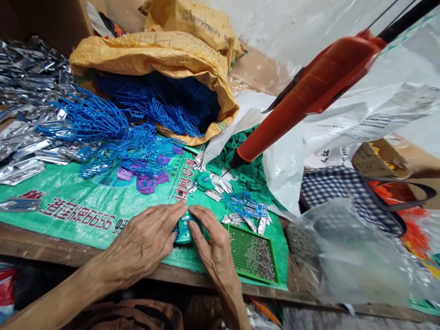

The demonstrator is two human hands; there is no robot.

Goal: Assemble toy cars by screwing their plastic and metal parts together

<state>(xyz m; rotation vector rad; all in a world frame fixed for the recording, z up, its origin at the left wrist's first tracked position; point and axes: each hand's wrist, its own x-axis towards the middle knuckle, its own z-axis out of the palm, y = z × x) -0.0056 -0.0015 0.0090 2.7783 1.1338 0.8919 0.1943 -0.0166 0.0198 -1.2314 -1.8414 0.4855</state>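
Note:
My left hand (147, 243) and my right hand (211, 245) meet at the table's front edge, fingers pinched together on a small green plastic piece (184, 231) that lies on the green woven sheet (85, 211). A bit of blue plastic shows under my left fingertips. Just right of my right hand sits a green perforated tray (240, 243) with several small metal screws. Blue plastic frames (245, 204) and small silver metal parts (215, 195) lie just beyond my hands.
An orange powered screwdriver (309, 91) hangs over the table, tip down near green parts (247, 172). A yellow sack (165, 59) spills blue frames (113, 137). Purple pieces (144, 176), silver foil packets (27, 91), a checked bag (347, 192) and a clear plastic bag (343, 256) surround the spot.

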